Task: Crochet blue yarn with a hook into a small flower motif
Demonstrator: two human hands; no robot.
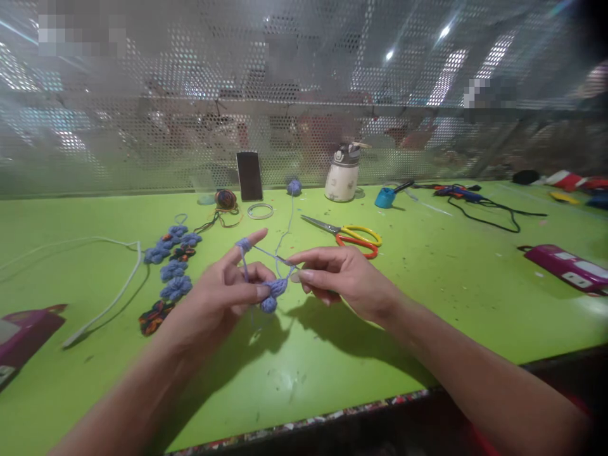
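My left hand (237, 278) pinches a small purple-blue crochet piece (275, 288) between thumb and fingers. Purple-blue yarn is wound around its raised index finger and stretches across to my right hand (332, 272). That hand is closed on a thin crochet hook (284, 260), mostly hidden by the fingers, whose tip meets the yarn by the piece. From there a strand runs back to a purple-blue yarn ball (294, 187). Left of my left hand lies a string of crocheted flowers (175, 271), purple-blue and dark multicoloured.
Scissors (346, 234) with yellow and red handles lie beyond my right hand. Farther back stand a phone (249, 176), a multicoloured yarn ball (225, 199), a ring (260, 211), a bottle (342, 177) and a blue pot (385, 197). Purple power strips (567, 267) flank the green table (475, 297).
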